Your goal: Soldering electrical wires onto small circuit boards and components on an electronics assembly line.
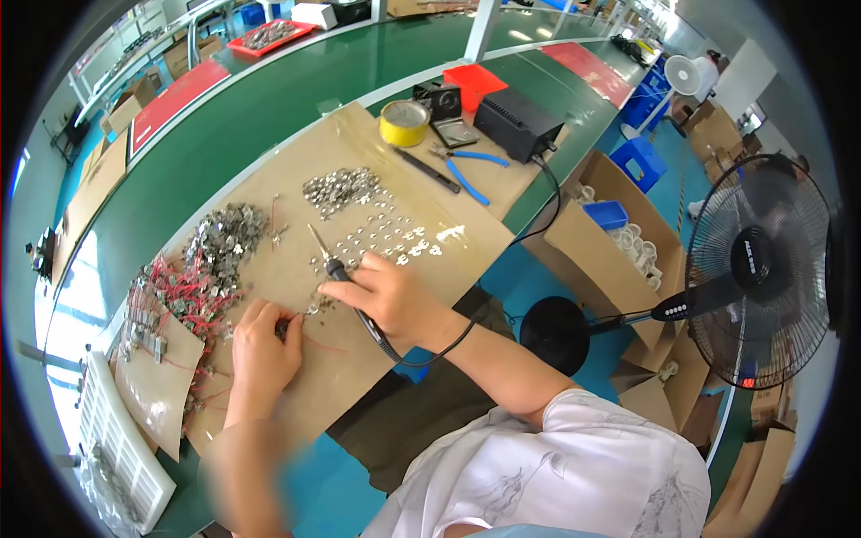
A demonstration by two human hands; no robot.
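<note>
My right hand [387,299] grips a soldering iron [335,268] like a pen, its metal tip pointing up and to the left over the brown board [395,354]. My left hand [267,348] is closed in a pinch just left of the iron. Something small and dark shows at its fingertips, too hidden to name, and a thin red wire [325,346] trails out beside it. Small silvery metal pieces [341,190] lie heaped beyond the iron, with several more spread in rows [381,231]. Left of them is a pile of metal parts [224,242] and red-wired parts [184,291].
At the board's far side are a yellow tape roll [404,123], blue-handled cutters [473,170], a dark pen-like tool [427,169] and a black power box [517,123]. A fan [758,269] and open cartons [596,260] stand at right. A white slotted tray [126,448] lies at left.
</note>
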